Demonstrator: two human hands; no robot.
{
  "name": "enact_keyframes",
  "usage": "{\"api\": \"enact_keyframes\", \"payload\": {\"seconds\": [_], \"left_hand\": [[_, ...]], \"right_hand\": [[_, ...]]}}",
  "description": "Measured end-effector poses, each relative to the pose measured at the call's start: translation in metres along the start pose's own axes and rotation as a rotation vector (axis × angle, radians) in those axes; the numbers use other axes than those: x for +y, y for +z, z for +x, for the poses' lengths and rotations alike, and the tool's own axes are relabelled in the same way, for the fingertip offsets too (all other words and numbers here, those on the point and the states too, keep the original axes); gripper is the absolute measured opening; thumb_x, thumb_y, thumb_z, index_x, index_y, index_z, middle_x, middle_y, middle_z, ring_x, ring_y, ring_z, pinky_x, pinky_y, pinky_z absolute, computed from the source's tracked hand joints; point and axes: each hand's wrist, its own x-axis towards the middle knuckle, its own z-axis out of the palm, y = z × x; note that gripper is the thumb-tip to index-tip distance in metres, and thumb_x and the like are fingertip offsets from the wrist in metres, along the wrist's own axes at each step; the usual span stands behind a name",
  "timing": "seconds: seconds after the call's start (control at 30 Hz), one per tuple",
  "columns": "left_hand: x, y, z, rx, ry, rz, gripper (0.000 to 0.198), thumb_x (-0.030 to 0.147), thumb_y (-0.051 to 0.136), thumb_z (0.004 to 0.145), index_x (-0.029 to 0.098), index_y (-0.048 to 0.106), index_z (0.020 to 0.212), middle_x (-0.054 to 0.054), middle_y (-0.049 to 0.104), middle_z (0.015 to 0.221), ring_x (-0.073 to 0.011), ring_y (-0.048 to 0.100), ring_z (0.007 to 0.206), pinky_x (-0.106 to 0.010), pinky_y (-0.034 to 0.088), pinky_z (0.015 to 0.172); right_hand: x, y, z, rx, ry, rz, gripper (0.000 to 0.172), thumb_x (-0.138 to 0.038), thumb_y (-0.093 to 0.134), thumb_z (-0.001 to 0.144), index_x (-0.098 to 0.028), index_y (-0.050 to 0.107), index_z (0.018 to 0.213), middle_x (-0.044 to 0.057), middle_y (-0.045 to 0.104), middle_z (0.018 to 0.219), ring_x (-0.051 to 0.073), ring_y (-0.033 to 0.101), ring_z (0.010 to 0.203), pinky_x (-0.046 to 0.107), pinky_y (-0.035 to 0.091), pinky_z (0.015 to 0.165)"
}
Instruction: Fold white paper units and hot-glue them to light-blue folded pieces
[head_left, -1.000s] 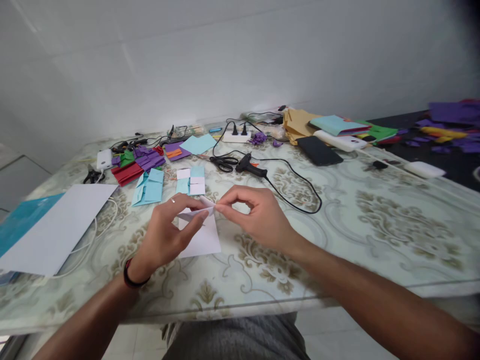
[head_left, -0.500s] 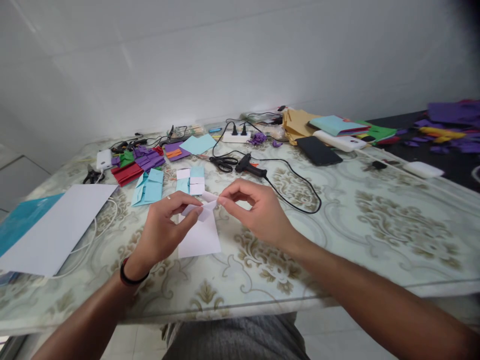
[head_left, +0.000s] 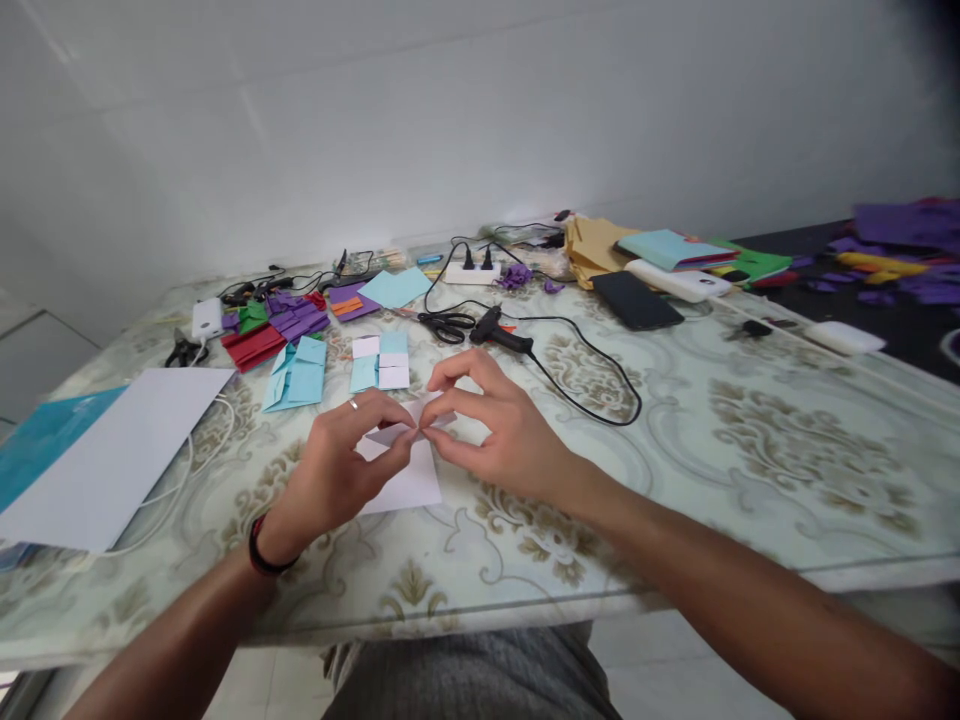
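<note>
Where the head camera looks down on the flowered table (head_left: 675,480), the left hand (head_left: 352,465) and the right hand (head_left: 499,430) come together, fingertips nearly meeting, each pinching a small folded paper (head_left: 388,434) between thumb and forefinger. The folded paper is just above a white sheet (head_left: 409,482) lying near the front edge; fingers cover much of it, so its full shape, and whether the two are joined, I cannot tell. The left hand also hides part of the sheet. Beyond them lie blue and white folded squares (head_left: 380,362) and a black glue gun (head_left: 502,332). Far left, a large white sheet (head_left: 124,455) partly covers a blue folder (head_left: 45,445), cut off by the frame. Purple paper (head_left: 907,235) runs out at the right edge; a dark object (head_left: 759,328) near it is too small to identify.
</note>
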Motion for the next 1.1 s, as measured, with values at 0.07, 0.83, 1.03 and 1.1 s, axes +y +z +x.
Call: {"api": "enact_keyframes", "payload": {"seconds": [0.07,0.83,1.03,1.1], "left_hand": [[-0.001,0.002,-0.001,0.005,0.036,-0.013,0.009,0.012,0.068,0.092,0.02,0.067,0.096,-0.003,0.074,0.09,-0.0166,0.069,0.085,-0.029,0.055,0.076],[-0.001,-0.024,0.006,-0.032,0.138,-0.061,0.013,0.008,0.068,0.088,0.021,0.067,0.089,-0.002,0.068,0.081,-0.0158,0.062,0.076,-0.031,0.05,0.072],[-0.002,-0.022,0.007,-0.038,0.13,-0.055,0.012,0.008,0.071,0.09,0.02,0.068,0.093,-0.002,0.071,0.085,-0.0136,0.065,0.078,-0.027,0.051,0.07],[-0.002,-0.02,0.007,-0.042,0.151,-0.077,0.012,0.009,0.071,0.092,0.02,0.068,0.096,-0.002,0.072,0.088,-0.0137,0.067,0.081,-0.027,0.052,0.074]], "right_hand": [[-0.002,0.0,0.0,0.0,-0.019,-0.013,0.01,-0.014,0.066,0.092,-0.024,0.066,0.089,0.006,0.062,0.109,0.023,0.059,0.102,0.046,0.047,0.099],[-0.001,-0.007,0.003,0.015,-0.071,-0.024,0.016,-0.008,0.067,0.085,-0.023,0.061,0.083,0.005,0.07,0.109,0.025,0.058,0.108,0.046,0.04,0.101],[-0.001,-0.007,0.003,0.006,-0.039,-0.003,0.015,-0.01,0.069,0.084,-0.023,0.061,0.083,0.003,0.072,0.103,0.024,0.061,0.104,0.046,0.038,0.102],[-0.001,-0.007,0.003,-0.009,-0.055,0.009,0.013,-0.013,0.07,0.087,-0.023,0.061,0.085,0.002,0.073,0.097,0.022,0.063,0.1,0.047,0.036,0.105]]}}
